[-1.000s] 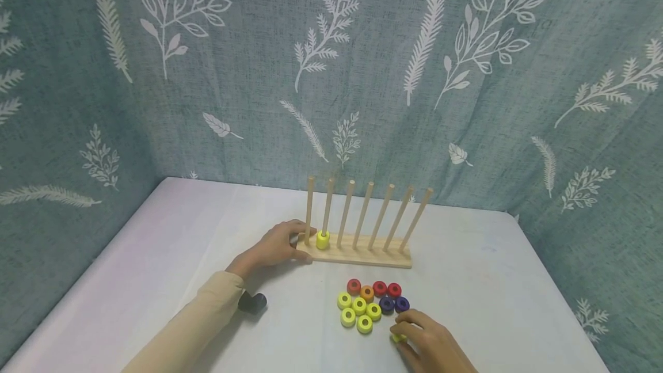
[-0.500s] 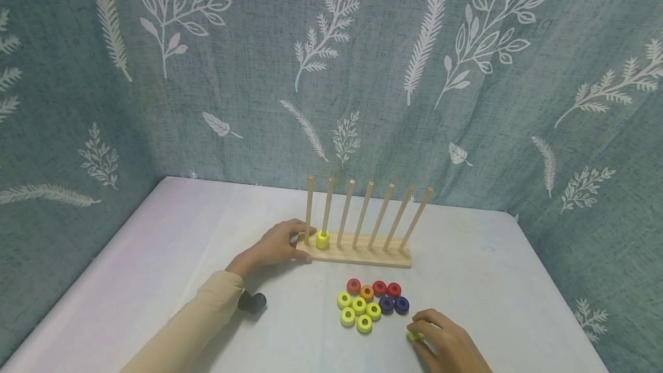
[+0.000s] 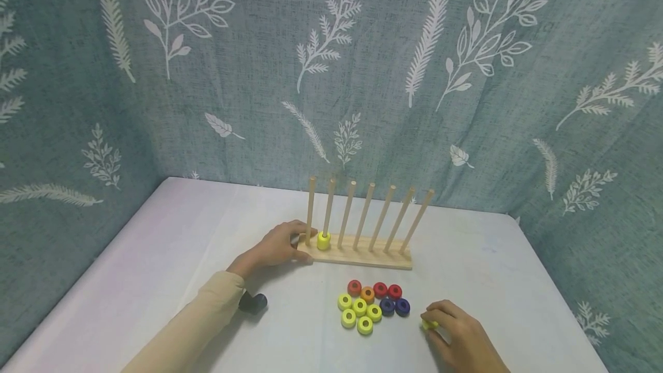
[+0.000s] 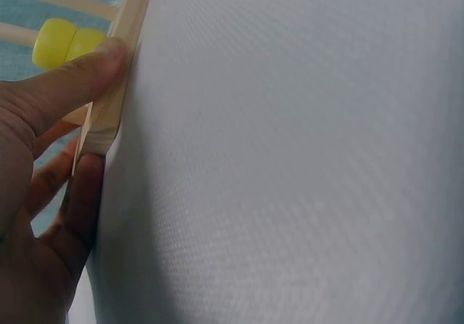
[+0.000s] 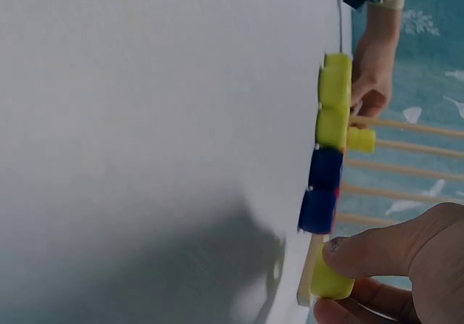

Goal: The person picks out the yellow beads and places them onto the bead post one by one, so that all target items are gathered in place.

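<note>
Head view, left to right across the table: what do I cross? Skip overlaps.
Beige fabric sleeve → left hand → stacked yellow ring-shaped beads on a round wooden peg → five loose yellow ring-shaped beads → two dark blue ring-shaped beads → right hand.

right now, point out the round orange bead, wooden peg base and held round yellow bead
Round orange bead (image 3: 368,301), head view, near rim
Wooden peg base (image 3: 364,255), head view, bare top
Held yellow bead (image 5: 333,277), right wrist view, side
</note>
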### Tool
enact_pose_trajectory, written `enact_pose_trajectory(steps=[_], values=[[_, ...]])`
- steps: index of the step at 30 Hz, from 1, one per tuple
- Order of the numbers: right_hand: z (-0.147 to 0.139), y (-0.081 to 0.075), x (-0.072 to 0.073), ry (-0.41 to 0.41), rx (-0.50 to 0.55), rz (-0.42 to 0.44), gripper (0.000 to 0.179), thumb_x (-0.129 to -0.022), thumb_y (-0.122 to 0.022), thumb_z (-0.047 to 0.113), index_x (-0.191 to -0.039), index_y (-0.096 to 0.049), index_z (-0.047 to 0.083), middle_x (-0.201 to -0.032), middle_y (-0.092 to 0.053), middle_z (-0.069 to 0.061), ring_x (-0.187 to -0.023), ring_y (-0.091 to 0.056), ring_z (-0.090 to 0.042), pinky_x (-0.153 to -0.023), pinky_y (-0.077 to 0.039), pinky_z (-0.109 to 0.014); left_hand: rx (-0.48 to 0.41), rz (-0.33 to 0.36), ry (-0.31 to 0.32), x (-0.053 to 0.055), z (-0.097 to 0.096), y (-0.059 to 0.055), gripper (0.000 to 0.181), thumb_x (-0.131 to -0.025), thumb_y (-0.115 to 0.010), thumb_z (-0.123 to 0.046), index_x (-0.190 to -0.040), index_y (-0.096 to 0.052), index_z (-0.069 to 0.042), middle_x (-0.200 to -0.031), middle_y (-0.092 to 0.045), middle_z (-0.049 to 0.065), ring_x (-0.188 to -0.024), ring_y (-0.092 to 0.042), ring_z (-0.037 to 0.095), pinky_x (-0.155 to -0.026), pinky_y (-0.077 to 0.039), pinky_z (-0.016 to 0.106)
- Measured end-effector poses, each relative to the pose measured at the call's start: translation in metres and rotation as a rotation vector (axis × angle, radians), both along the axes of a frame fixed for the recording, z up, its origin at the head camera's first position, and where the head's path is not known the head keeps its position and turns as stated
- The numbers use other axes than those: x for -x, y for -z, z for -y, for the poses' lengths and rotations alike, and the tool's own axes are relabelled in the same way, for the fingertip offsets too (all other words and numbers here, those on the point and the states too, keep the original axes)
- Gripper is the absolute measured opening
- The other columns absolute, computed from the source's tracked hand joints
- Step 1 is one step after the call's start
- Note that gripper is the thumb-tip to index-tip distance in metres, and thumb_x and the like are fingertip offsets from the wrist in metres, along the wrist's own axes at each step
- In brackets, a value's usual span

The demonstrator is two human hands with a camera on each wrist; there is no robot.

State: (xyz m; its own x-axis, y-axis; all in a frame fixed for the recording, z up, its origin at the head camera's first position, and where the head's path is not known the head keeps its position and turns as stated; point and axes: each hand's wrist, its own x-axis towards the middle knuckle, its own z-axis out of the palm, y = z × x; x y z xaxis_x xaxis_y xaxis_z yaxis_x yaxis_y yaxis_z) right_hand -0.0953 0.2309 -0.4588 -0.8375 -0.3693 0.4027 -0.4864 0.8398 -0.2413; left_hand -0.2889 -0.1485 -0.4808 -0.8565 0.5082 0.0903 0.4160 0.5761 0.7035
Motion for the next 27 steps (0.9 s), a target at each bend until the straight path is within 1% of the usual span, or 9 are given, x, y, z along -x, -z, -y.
enact_pose_trajectory(steps=[4,6,8,11,14,16,20,27], values=[[-0.001,-0.005,0.005,0.014,0.006,-0.024,0.037,-0.059,-0.091,-0.004,-0.086,-0.074,0.015,-0.093,-0.063,0.010,-0.081,-0.064,-0.007,-0.072,-0.060,-0.030,-0.005,0.004,0.000,0.000,0.000,0.000,0.062,-0.072,-0.090,-0.029,-0.128,-0.068,-0.014,-0.130,-0.063,0.003,-0.126,-0.053,0.032,-0.105,-0.042,0.053],[-0.002,-0.008,0.008,0.007,0.012,-0.060,0.040,-0.058,-0.092,-0.006,-0.087,-0.074,0.014,-0.094,-0.064,0.010,-0.082,-0.064,-0.007,-0.072,-0.060,-0.030,-0.007,0.004,-0.001,0.000,0.000,0.000,0.062,-0.073,-0.090,-0.029,-0.128,-0.068,-0.014,-0.130,-0.063,0.003,-0.126,-0.053,0.032,-0.104,-0.043,0.052],[-0.003,-0.011,0.012,-0.008,0.017,-0.099,0.042,-0.057,-0.092,-0.008,-0.088,-0.074,0.014,-0.095,-0.064,0.010,-0.082,-0.064,-0.006,-0.072,-0.059,-0.027,-0.008,0.006,-0.001,0.000,0.001,0.000,0.061,-0.072,-0.091,-0.029,-0.128,-0.068,-0.015,-0.130,-0.063,0.002,-0.126,-0.053,0.031,-0.104,-0.044,0.052],[-0.003,-0.015,0.018,-0.052,0.033,-0.157,0.044,-0.056,-0.091,-0.011,-0.089,-0.074,0.012,-0.096,-0.064,0.009,-0.081,-0.065,-0.006,-0.070,-0.056,-0.019,-0.007,0.003,0.000,0.000,0.000,0.000,0.062,-0.072,-0.091,-0.029,-0.127,-0.068,-0.015,-0.129,-0.063,0.002,-0.126,-0.053,0.031,-0.105,-0.042,0.053],[-0.003,-0.020,0.023,-0.084,0.035,-0.184,0.045,-0.055,-0.091,-0.013,-0.090,-0.074,0.010,-0.097,-0.065,0.007,-0.081,-0.065,-0.007,-0.068,-0.054,-0.015,-0.007,-0.003,0.004,0.000,-0.001,0.000,0.062,-0.072,-0.091,-0.028,-0.127,-0.068,-0.014,-0.129,-0.063,0.002,-0.126,-0.053,0.031,-0.106,-0.040,0.054],[-0.002,-0.023,0.025,-0.082,0.024,-0.184,0.044,-0.056,-0.091,-0.012,-0.091,-0.075,0.010,-0.098,-0.065,0.007,-0.081,-0.065,-0.007,-0.068,-0.054,-0.016,-0.012,-0.007,0.005,0.000,-0.001,0.001,0.062,-0.072,-0.091,-0.028,-0.128,-0.068,-0.013,-0.128,-0.064,0.002,-0.126,-0.053,0.031,-0.107,-0.039,0.055],[0.001,-0.028,0.029,-0.070,-0.008,-0.186,0.043,-0.058,-0.091,-0.010,-0.092,-0.075,0.011,-0.099,-0.065,0.006,-0.083,-0.066,-0.008,-0.068,-0.058,-0.023,-0.020,-0.012,0.004,0.000,-0.001,0.001,0.062,-0.072,-0.091,-0.028,-0.128,-0.068,-0.012,-0.128,-0.064,0.003,-0.125,-0.054,0.032,-0.107,-0.039,0.055],[0.011,-0.036,0.039,-0.120,-0.001,-0.233,0.040,-0.062,-0.089,-0.008,-0.094,-0.075,0.012,-0.101,-0.066,0.004,-0.085,-0.066,-0.010,-0.069,-0.058,-0.025,-0.026,-0.018,0.005,-0.001,0.001,0.003,0.062,-0.073,-0.090,-0.028,-0.128,-0.068,-0.012,-0.128,-0.063,0.005,-0.125,-0.054,0.032,-0.106,-0.040,0.055]])
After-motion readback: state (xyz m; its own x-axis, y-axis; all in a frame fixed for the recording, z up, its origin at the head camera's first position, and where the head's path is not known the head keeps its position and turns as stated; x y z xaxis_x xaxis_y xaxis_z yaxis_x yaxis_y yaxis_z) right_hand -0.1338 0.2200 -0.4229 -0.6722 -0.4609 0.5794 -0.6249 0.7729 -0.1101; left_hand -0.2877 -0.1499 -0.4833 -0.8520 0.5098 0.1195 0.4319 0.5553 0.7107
